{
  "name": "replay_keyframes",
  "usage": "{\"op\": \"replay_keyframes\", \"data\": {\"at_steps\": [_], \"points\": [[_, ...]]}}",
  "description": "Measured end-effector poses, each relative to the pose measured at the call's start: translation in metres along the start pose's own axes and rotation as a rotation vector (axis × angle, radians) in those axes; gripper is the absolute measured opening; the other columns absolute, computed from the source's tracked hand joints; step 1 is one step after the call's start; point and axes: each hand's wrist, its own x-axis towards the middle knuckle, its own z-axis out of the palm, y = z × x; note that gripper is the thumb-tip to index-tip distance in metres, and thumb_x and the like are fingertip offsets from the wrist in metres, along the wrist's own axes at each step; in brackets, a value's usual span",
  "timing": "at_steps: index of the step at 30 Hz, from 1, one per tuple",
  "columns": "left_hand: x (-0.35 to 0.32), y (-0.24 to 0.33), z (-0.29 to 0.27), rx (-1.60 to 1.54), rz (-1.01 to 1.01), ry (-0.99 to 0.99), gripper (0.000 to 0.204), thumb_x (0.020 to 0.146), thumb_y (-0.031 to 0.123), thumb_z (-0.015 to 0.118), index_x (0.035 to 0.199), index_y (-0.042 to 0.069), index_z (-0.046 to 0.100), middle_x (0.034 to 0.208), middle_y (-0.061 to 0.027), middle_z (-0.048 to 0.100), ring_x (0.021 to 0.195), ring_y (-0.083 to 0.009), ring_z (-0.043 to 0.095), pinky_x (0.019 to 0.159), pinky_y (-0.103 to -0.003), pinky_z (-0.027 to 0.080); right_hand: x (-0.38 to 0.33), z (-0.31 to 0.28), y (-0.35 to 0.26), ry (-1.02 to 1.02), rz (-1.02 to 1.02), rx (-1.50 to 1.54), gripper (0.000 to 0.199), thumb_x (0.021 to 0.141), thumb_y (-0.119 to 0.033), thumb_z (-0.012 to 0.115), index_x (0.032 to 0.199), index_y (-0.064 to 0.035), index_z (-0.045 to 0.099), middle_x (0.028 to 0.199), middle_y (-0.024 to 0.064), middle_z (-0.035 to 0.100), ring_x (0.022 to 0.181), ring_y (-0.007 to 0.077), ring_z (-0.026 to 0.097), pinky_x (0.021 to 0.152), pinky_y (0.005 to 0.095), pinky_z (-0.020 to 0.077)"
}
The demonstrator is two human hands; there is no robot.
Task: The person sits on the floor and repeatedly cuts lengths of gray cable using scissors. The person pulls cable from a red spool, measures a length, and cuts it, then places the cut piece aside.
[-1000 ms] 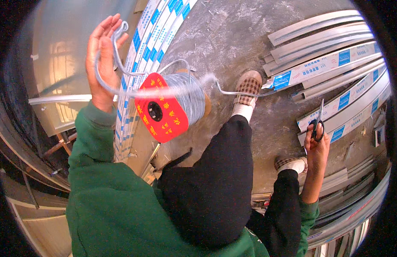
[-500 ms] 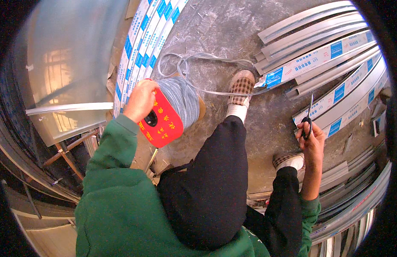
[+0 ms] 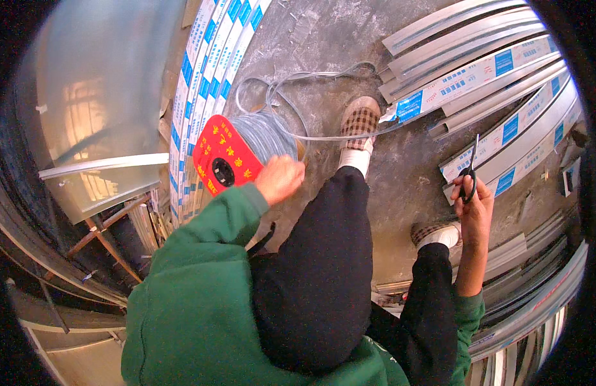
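Observation:
A spool with a red end flange and grey wire wound on it stands on the concrete floor. My left hand is down at the spool, fingers curled against the wound wire. Loose loops of the grey wire lie on the floor beyond it and run under my left shoe. My right hand is raised at the right, gripping black scissors with the blades pointing up.
Long white profiles with blue labels lie along the left of the spool. More metal profiles are stacked at the upper right and lower right. A shiny metal sheet stands at the left. My right shoe rests on the floor.
My left hand, raised high with loops of wire a second ago, has come down to the spool. The wire loops now lie on the floor. The right hand keeps the scissors.

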Motion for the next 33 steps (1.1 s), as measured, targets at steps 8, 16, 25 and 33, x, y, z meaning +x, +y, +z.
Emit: {"op": "replay_keyframes", "data": {"at_steps": [8,16,25,33], "points": [[-0.016,0.019,0.020,-0.204,-0.277,0.196,0.048,0.091,0.021,0.059,0.122,-0.013,0.045,0.138,-0.0398,0.035,0.127,-0.0497,0.044,0.106,-0.048,0.039,0.001,0.011,-0.004,-0.059,0.048,-0.026,0.033,0.098,-0.033,0.060,0.098,-0.0008,0.066,0.070,0.0032,0.060,0.049,0.0045,0.045,0.045,0.0189,0.0303],[0.043,-0.005,0.102,-0.405,-0.462,0.308,0.094,0.082,0.022,0.071,0.145,-0.015,0.011,0.147,-0.0388,0.025,0.141,-0.0428,0.027,0.117,-0.040,0.024,-0.001,0.006,-0.005,-0.031,0.046,0.001,0.031,0.096,-0.033,0.062,0.096,-0.0025,0.067,0.068,0.0032,0.062,0.047,0.0043,0.045,0.043,0.0183,0.0301],[-0.002,-0.006,0.129,-0.471,-0.445,0.081,0.041,0.087,0.022,0.061,0.120,0.001,0.049,0.103,-0.0292,0.062,0.098,-0.0474,0.059,0.084,-0.053,0.046,-0.002,0.008,0.000,-0.038,0.038,-0.014,0.033,0.096,-0.036,0.062,0.096,-0.0040,0.068,0.068,0.0021,0.062,0.047,0.0040,0.046,0.042,0.0184,0.0301],[-0.208,-0.114,0.044,0.067,-0.663,-0.367,0.021,0.090,0.022,0.053,0.087,0.006,0.066,0.086,-0.0228,0.066,0.084,-0.0419,0.064,0.074,-0.051,0.051,-0.002,0.005,0.003,-0.063,0.050,-0.011,0.032,0.096,-0.036,0.062,0.096,-0.0045,0.068,0.069,0.0018,0.063,0.047,0.0043,0.046,0.043,0.0183,0.0302]]}}
